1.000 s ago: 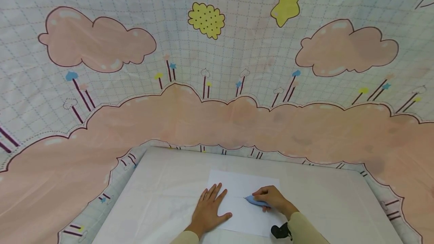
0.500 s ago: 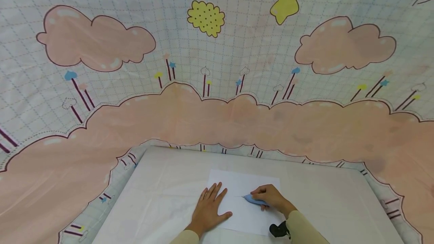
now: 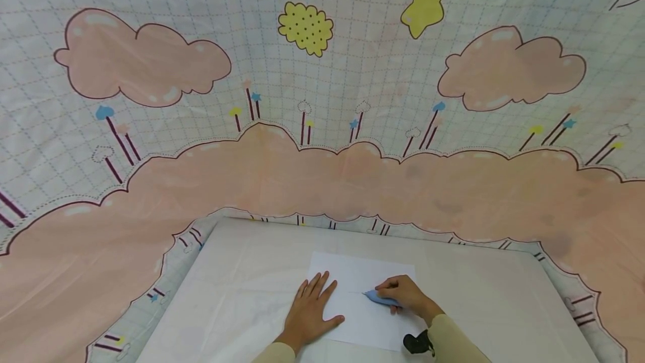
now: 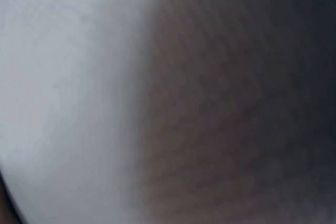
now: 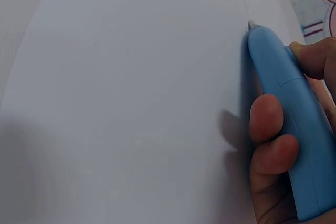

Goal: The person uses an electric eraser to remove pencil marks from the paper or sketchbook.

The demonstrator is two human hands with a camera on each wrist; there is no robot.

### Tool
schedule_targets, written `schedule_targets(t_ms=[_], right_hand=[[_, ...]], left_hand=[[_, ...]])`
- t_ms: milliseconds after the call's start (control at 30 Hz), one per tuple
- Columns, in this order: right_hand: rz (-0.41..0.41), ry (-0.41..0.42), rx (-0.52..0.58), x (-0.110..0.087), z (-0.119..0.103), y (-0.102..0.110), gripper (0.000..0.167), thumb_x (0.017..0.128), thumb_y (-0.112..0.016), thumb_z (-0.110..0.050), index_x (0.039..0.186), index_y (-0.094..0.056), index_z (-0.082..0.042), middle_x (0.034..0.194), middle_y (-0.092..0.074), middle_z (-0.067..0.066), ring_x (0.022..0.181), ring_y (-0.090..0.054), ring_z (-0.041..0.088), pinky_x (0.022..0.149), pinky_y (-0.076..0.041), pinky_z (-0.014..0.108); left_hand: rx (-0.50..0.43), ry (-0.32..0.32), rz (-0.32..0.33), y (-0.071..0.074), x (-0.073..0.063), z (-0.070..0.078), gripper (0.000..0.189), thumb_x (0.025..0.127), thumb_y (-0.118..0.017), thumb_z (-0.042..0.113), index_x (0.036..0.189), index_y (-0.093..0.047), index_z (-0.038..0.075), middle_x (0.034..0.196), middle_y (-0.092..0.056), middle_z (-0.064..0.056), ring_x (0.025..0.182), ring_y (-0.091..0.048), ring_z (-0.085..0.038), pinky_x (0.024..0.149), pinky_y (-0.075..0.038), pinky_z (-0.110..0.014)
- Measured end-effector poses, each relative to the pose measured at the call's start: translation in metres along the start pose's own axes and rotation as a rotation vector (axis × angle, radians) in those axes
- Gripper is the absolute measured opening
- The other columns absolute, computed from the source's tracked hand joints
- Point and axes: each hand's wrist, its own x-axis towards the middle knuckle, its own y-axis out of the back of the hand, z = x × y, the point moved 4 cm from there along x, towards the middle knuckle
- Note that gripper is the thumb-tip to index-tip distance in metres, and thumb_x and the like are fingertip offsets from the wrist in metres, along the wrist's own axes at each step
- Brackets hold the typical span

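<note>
On a white sheet of paper (image 3: 373, 324), my left hand (image 3: 309, 312) lies flat with its fingers spread. My right hand (image 3: 405, 294) grips a thick blue pen-shaped tool (image 3: 380, 299) low over the sheet. In the right wrist view, the tool (image 5: 286, 103) has a rounded body and a small pale tip near the paper. A finger touches a raised part on top of the body, while other fingers curl around its side. Faintly visible on the paper is a thin line left of the tip. The left wrist view is too blurred to tell much.
The paper lies on a table with a whitish cover (image 3: 242, 284). A small black object (image 3: 417, 343) sits against my right sleeve at the wrist. Behind the table hangs a patterned cloth (image 3: 322, 178) with printed clouds and stars.
My right hand and the blue tool shift slightly left, then back right, so the tip is close to where it started. The left hand stays in place.
</note>
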Motion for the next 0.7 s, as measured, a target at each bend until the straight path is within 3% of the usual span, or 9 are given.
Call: schedule_targets(t_ms=[700], right_hand=[[0.011, -0.002, -0.027, -0.0021, -0.0009, 0.006, 0.025, 0.09, -0.07, -0.015, 0.106, -0.072, 0.004, 0.083, -0.069, 0.002, 0.045, -0.052, 0.007, 0.044, -0.038, 0.019]], left_hand=[[0.01, -0.002, 0.014, -0.0009, 0.0024, 0.0007, 0.085, 0.086, -0.034, 0.081, 0.152, -0.039, 0.027, 0.162, -0.027, 0.001, 0.15, -0.024, -0.023, 0.119, -0.023, -0.049]])
